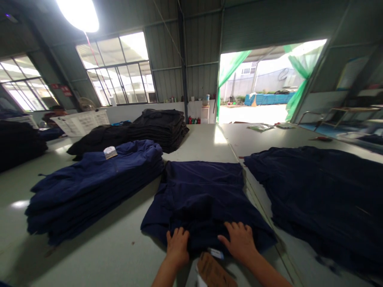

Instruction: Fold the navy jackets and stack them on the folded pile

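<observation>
A navy garment [206, 199], apparently a jacket, lies spread and partly folded on the table in front of me. My left hand [178, 244] rests on its near edge, fingers bent onto the cloth and thumb apart. On the right side of that edge lies my right hand [240, 241], its fingers spread and its thumb pointing inward. Between my wrists hangs a brown cardboard tag [214, 271], beside a small white-and-blue label [216, 253]. The cloth under my fingertips is hidden.
A stack of folded blue garments [95, 187] stands to the left, with a white tag [110, 152] on top. Behind it is a black garment pile [161, 127]. More navy garments [323, 191] lie at right. Plastic packets [261, 127] lie on the far tabletop [206, 147].
</observation>
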A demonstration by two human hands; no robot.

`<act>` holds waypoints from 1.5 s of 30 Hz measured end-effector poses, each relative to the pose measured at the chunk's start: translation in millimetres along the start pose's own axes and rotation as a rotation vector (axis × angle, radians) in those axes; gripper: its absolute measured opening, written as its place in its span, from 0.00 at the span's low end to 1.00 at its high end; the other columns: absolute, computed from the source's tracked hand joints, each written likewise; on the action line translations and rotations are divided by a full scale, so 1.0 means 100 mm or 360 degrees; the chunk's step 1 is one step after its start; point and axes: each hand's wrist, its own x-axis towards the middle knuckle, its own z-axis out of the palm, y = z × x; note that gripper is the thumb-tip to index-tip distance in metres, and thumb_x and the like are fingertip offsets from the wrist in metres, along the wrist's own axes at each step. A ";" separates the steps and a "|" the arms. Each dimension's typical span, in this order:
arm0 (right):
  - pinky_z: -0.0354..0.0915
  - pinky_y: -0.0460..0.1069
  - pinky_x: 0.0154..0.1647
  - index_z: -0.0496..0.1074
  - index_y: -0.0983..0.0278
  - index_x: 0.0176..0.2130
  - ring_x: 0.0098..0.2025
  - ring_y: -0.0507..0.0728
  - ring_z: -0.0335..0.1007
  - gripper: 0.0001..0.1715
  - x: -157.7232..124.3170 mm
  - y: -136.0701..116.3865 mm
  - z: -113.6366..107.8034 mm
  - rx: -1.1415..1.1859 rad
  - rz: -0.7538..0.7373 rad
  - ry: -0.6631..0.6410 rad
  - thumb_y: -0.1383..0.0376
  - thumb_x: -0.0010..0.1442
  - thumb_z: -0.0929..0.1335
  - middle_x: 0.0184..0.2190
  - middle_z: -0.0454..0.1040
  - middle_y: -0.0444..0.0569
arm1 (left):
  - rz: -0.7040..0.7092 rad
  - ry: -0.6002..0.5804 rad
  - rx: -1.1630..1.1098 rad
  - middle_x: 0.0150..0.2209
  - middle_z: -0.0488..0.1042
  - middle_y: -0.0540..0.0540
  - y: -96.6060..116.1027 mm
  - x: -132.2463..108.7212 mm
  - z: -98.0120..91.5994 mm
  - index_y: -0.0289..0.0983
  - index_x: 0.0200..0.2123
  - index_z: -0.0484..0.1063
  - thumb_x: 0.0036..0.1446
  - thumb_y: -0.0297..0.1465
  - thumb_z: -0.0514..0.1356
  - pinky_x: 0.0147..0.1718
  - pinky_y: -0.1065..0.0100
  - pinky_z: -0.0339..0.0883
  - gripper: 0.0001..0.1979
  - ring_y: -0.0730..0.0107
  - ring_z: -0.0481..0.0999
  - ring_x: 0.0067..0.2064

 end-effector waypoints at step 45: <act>0.57 0.52 0.48 0.66 0.63 0.33 0.44 0.58 0.63 0.22 0.17 0.66 0.08 0.0539 -0.0049 0.0028 0.75 0.36 0.58 0.39 0.69 0.49 | -0.0610 0.0212 -0.0134 0.54 0.62 0.42 -0.24 0.06 -0.33 0.40 0.49 0.61 0.41 0.16 0.48 0.45 0.61 0.57 0.29 0.61 0.62 0.54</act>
